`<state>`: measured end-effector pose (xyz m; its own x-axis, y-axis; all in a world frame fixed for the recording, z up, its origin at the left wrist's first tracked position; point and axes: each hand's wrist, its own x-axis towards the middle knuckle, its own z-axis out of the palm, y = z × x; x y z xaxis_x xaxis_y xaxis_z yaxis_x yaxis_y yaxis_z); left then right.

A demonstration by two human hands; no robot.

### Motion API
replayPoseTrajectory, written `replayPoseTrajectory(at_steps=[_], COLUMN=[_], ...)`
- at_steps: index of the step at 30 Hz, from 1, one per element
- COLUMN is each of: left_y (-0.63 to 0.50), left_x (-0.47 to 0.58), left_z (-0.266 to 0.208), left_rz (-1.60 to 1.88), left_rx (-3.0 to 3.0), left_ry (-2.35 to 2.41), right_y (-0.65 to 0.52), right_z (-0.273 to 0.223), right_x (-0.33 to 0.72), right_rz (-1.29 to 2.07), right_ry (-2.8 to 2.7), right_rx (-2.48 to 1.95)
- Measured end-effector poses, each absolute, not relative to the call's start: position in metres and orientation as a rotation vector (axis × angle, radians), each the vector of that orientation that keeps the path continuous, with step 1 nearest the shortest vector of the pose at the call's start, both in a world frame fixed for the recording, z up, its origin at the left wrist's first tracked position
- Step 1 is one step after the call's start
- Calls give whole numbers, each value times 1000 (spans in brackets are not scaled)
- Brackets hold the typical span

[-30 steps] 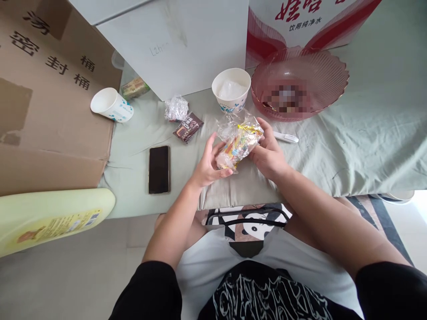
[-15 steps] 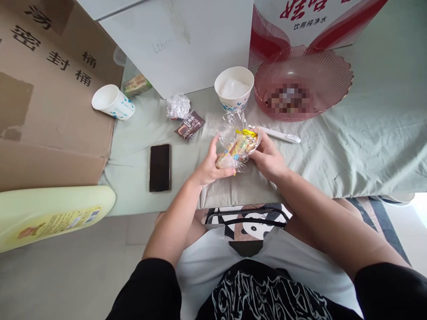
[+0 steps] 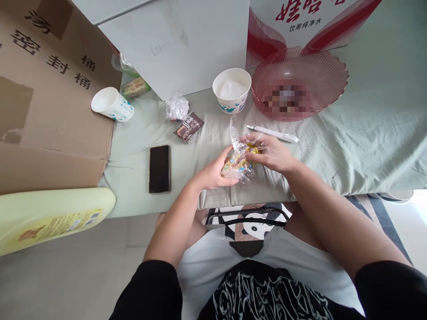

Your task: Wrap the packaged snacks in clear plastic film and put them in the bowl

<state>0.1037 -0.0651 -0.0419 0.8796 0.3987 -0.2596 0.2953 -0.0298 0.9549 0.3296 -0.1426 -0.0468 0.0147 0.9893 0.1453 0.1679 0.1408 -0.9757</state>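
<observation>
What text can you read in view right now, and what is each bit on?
"密封桶": brown cardboard box, left.
"饮用纯净水": red-and-white carton; the large red characters above are cut off.
"L2h...": faint writing on white box, rest unclear.
"COCOA", roughly: brown sachet, small.
Yellow bottle label: too blurred.

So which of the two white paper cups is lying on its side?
The left paper cup, by the cardboard box, lies tipped with its mouth facing left. The other cup, beside the pink bowl, stands upright.

bowl (image 3: 328, 84): pink, ribbed | phone (image 3: 159, 169): black | cloth (image 3: 367, 142): pale green
</observation>
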Motion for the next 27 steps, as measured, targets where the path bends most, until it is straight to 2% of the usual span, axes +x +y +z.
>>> replayPoseTrajectory(at_steps=[6, 11, 16, 27], left_y=[-70, -74, -73, -70], left_x=[110, 113, 115, 115], left_z=[-42, -47, -56, -66], left_rz=[192, 340, 480, 693], left_rx=[1652, 1594, 1634, 1809], left_ry=[568, 549, 548, 607], right_y=[-142, -150, -157, -159], right_z=[-54, -50, -48, -50], right_x=[313, 291, 284, 275], right_rz=[406, 29, 47, 196], right_ry=[-1624, -1548, -1456, -1717], right_rx=[-1331, -1499, -1678, -1318])
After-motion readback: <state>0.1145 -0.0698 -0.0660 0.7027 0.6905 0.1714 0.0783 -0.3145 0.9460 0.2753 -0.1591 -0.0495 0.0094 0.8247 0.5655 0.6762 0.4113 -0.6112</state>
